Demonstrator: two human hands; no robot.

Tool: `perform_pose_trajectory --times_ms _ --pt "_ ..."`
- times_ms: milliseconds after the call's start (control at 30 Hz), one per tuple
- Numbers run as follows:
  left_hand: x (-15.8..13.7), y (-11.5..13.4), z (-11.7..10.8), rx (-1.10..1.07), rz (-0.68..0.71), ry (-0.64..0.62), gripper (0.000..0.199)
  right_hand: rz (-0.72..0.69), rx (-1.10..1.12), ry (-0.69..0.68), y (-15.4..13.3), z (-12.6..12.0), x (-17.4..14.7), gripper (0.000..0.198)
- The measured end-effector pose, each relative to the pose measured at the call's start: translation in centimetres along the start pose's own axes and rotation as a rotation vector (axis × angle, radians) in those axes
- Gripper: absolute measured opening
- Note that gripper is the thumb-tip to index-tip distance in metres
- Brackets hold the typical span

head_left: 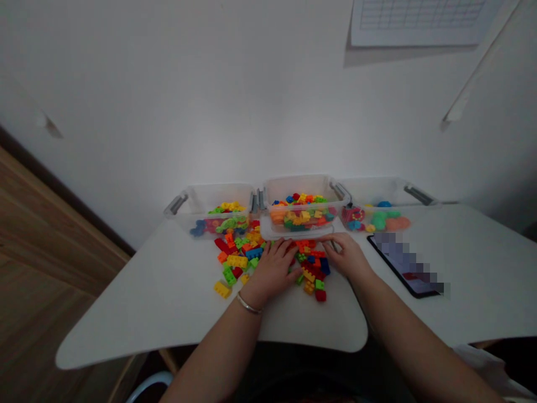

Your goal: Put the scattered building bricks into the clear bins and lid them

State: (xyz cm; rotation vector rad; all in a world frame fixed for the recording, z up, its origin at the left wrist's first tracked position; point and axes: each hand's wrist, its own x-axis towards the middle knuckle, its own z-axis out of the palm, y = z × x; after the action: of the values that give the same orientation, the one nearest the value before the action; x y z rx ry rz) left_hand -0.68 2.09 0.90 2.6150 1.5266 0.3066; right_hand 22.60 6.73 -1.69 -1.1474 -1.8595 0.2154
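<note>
Loose toy building bricks [237,261] in red, yellow, green, orange and blue lie in a spread pile on the white table. My left hand [274,268] rests palm down over the middle of the pile with its fingers apart, covering some bricks; a thin bangle [249,304] circles that wrist. At the pile's right edge is my right hand [346,254], its fingers stretched to the left and its thumb apart, close to the red and dark blue bricks [324,266]. No brick shows in either hand. Just beyond the fingers stands a clear plastic bin [302,224] holding more bricks.
A clear bin [220,190] with colourful toy pieces stands at the left, and another [377,187] with rounded toys at the right. A phone [405,268] lies right of my right forearm. The wall [210,101] rises behind the bins. The white table [168,302] has a curved front edge.
</note>
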Motion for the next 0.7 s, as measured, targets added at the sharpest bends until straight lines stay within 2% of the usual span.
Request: perform_pose_trajectory --times_ms 133,267,367,467,700 --pt "0.0 0.1 -0.1 -0.003 -0.002 -0.008 0.055 0.044 0.030 -0.189 1.5 0.1 -0.7 0.023" --pt "0.1 0.0 0.1 0.004 -0.002 -0.011 0.056 -0.026 0.048 -0.248 1.7 0.2 -0.6 0.019" --pt "0.1 -0.2 0.4 0.005 0.006 -0.006 0.056 -0.051 -0.010 -0.228 1.9 0.3 -0.5 0.019" --pt "0.2 -0.3 0.5 0.000 0.010 0.001 0.057 -0.026 -0.080 -0.181 2.4 0.3 -0.5 0.020" --pt "0.1 -0.2 0.4 -0.004 0.005 0.004 0.056 0.024 -0.146 -0.164 2.5 -0.4 -0.6 0.024"
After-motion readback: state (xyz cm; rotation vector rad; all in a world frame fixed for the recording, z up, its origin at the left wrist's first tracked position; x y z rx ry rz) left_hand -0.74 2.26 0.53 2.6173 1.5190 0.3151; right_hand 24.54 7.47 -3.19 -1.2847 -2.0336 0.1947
